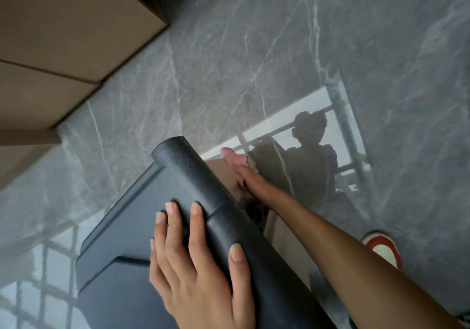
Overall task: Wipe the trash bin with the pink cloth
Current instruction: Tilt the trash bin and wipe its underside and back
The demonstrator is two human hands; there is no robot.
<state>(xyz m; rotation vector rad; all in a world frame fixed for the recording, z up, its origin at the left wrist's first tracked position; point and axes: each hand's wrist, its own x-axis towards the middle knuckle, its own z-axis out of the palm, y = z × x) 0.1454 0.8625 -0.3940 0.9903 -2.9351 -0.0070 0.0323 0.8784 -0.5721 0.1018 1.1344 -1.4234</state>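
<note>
The trash bin (132, 239) is dark grey plastic with a thick black handle bar (201, 188) along its top edge, seen from straight above. My left hand (195, 265) lies over the lid and the bar, fingers spread and thumb hooked on the bar. My right hand (251, 181) reaches down the bin's tan right side, pressing the pink cloth (234, 158) against it. Only a small bunch of the cloth shows beyond my fingertips.
Glossy grey marble floor (279, 49) surrounds the bin and mirrors a window and a person. Beige cabinet fronts (63, 36) stand at the upper left. A red and white shoe (381, 247) rests on the floor at the right.
</note>
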